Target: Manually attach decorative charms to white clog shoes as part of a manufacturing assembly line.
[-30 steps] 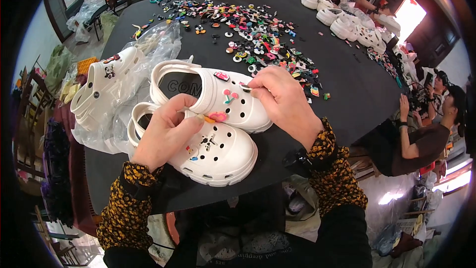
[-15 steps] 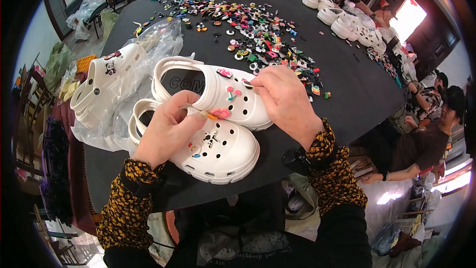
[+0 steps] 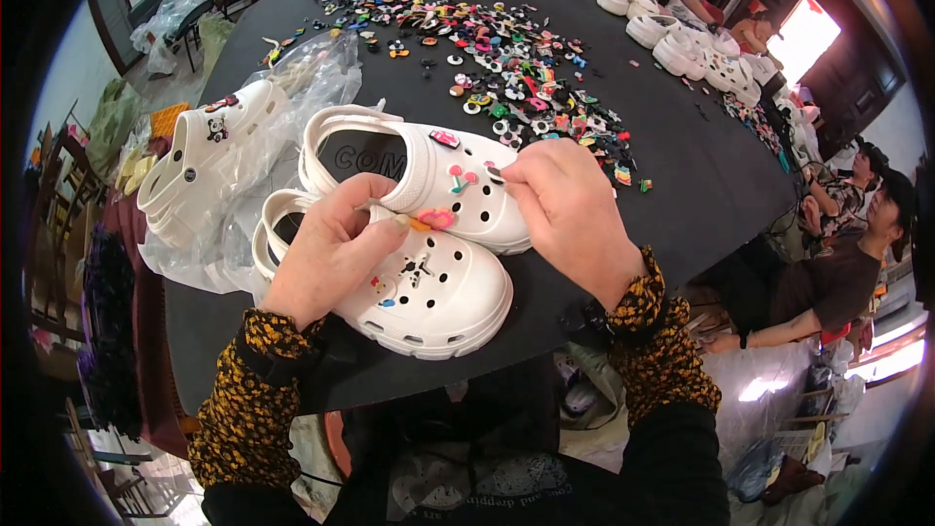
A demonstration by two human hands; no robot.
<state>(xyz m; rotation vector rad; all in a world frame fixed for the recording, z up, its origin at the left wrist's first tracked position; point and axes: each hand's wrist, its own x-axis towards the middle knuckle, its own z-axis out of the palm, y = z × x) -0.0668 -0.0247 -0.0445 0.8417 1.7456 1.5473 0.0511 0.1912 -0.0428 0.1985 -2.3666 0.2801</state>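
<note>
Two white clogs lie side by side before me. The far clog [image 3: 467, 219] carries a pink rectangular charm [image 3: 445, 139], a cherry charm [image 3: 460, 178] and a pink-and-orange charm [image 3: 435, 220]. My left hand [image 3: 336, 248] is closed on this clog's near edge by the opening, its thumb beside the pink-and-orange charm. My right hand [image 3: 570, 209] pinches a small dark-edged shoe charm [image 3: 496, 175] at the holes in the clog's top; its face is mostly hidden. On the near clog [image 3: 438, 307] sit a black-and-white charm [image 3: 418, 271] and small colourful ones.
Another decorated white clog [image 3: 200, 161] rests on clear plastic wrapping [image 3: 317, 88] at the left. Loose charms [image 3: 526, 78] spread across the black table [image 3: 672, 195]. More white clogs [image 3: 677, 54] line its far right side. People sit around, one person [image 3: 838, 273] at the right.
My right hand has shifted slightly, and the charm in its fingers is now tilted more edge-on against the clog. The left hand holds its place. A person at the right has turned their head.
</note>
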